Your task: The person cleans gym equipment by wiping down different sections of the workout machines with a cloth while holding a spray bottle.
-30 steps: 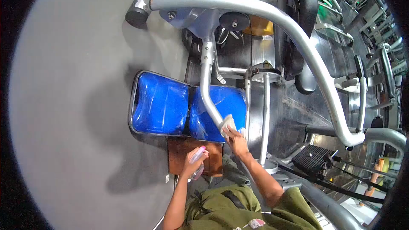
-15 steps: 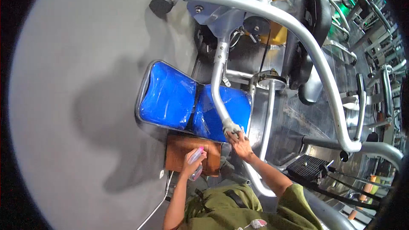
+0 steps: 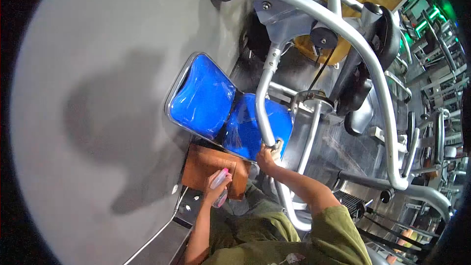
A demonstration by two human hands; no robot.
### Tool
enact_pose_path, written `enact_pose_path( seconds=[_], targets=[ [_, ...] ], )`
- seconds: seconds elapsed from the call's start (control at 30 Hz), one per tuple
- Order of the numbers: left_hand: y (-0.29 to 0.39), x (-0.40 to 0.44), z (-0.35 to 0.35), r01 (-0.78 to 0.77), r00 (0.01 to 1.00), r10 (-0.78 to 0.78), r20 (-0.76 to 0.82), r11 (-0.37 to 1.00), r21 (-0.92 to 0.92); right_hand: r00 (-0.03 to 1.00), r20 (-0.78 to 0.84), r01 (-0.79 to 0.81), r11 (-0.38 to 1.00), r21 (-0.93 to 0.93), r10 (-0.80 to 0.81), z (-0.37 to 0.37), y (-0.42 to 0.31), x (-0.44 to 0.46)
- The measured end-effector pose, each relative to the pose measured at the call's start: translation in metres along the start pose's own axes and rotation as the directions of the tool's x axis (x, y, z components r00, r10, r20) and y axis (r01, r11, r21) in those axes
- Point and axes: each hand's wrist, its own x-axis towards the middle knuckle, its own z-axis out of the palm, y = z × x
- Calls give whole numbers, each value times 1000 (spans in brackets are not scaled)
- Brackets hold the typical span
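My left hand is wrapped round a clear spray bottle with a pink top, in front of a brown wooden box. My right hand is closed on a pale cloth at the lower end of a silver machine tube. Fingers and tube hide part of the cloth. Behind that tube stands a blue padded chair with clear plastic over its seat and back.
A large curved silver frame tube arches over the right side, with black pads beside it. A grey wall fills the left. More gym machines stand at the far right.
The view has turned, so chair and machine appear tilted and further right. My right hand and the cloth have shifted round the tube's end. My left hand still holds the bottle.
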Motion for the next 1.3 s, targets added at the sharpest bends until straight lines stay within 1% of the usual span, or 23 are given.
enact_pose_path(
  seconds=[0.1,0.17,0.2,0.27,0.33,0.4,0.47,0.57,0.6,0.67,0.7,0.73,0.77,0.8,0.87,0.93,0.97,1.03,1.1,1.13,1.2,1.23,1.3],
  targets=[
    [3,-4,-4,-12,1000,12,-19,999,30,998,6,54,999,-4,-54,-17,12,12],
    [5,-4,-6,-24,999,26,-36,999,38,995,-75,64,997,44,-61,-19,25,28],
    [5,-5,-5,-31,998,32,-46,999,30,988,-146,47,998,53,-38,-14,25,33],
    [6,-5,-3,-34,998,36,-58,999,26,996,-90,17,1000,-14,-18,-7,16,39],
    [9,-7,-3,-31,997,34,-66,999,37,997,-19,74,994,-83,-76,-1,7,30],
    [7,-8,-3,-69,994,70,-84,998,11,991,28,129,986,-108,-127,-2,6,18],
    [1,-7,-6,-116,989,116,-88,993,5,982,36,187,977,-102,-184,-15,20,12],
    [-2,-8,-4,-69,994,64,-88,996,-53,967,23,253,959,-125,-252,-53,65,21],
    [0,-7,-2,-41,995,37,-88,998,-40,971,-12,236,961,-141,-240,-61,75,26],
    [3,-5,-3,12,995,-13,-95,1000,-8,971,-225,52,993,-107,-75,-43,66,41],
    [-1,-3,-3,-7,995,6,-98,1000,-7,944,-331,-35,997,-73,9,-28,54,52],
    [-6,0,-3,-27,995,27,-100,1000,-1,946,-322,28,999,-18,-32,-2,48,55],
    [-7,2,-3,-47,993,47,-104,999,3,976,-186,123,992,25,-117,-8,52,55],
    [-9,3,-2,-46,993,42,-114,999,-29,976,-48,215,973,79,-212,-13,56,52],
    [-5,3,0,-36,993,34,-116,999,-15,961,23,270,950,156,-277,-47,78,28],
    [-3,3,-3,-27,995,29,-101,1000,15,968,-237,163,917,364,-78,-18,92,46],
    [-3,5,-6,-27,996,30,-86,999,38,939,-342,129,874,468,44,-21,101,48],
    [-3,5,-6,-4,997,9,-74,998,64,959,-259,62,803,593,118,-31,107,27],
    [3,7,-5,31,997,-25,-74,996,78,941,-315,76,829,554,125,-38,102,-7],
    [2,9,-5,3,998,1,-68,998,56,954,-298,146,844,516,18,-24,97,-17],
    [-3,15,-4,-54,997,55,-61,998,9,914,-385,333,781,528,-130,-1,98,-35],
    [3,14,-2,-36,997,37,-61,999,18,881,-428,424,736,527,-201,11,98,-44],
    [25,15,5,-2,998,4,-61,999,35,815,-566,462,729,505,-124,24,101,-33]
  ],
)
